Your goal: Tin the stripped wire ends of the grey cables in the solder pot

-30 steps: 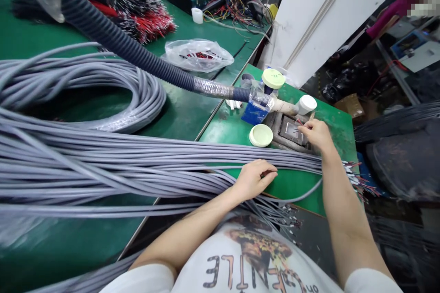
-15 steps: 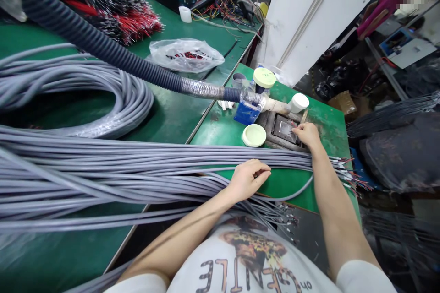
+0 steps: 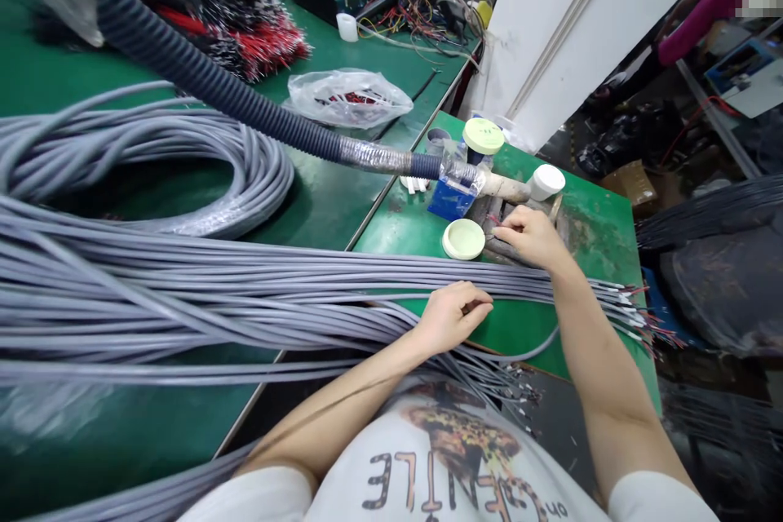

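My right hand [image 3: 531, 236] is closed in a pinch above a sooty solder pot [image 3: 502, 254], with thin reddish wire ends [image 3: 493, 219] showing at its fingertips. The hand covers most of the pot's middle. My left hand [image 3: 453, 316] lies on the long grey cables [image 3: 342, 273], fingers curled and thumb tip against them; what it pinches, if anything, is hidden. The cables run left to right under both arms, and their stripped ends [image 3: 642, 314] fan out past my right forearm. A yellow-green lid [image 3: 463, 239] sits left of the pot.
A ribbed hose [image 3: 245, 102] crosses from upper left to a nozzle [image 3: 506, 188] by the pot, over a blue box [image 3: 451, 199]. Around it stand a white jar [image 3: 546, 182] and a lidded tub [image 3: 483, 136]. Coiled cable [image 3: 263, 179] lies left. Another person is at upper right.
My right hand has shifted left over the solder pot, carrying the wire ends and covering the pot's middle. My left hand has stayed in about the same place. The whole view has shifted slightly.
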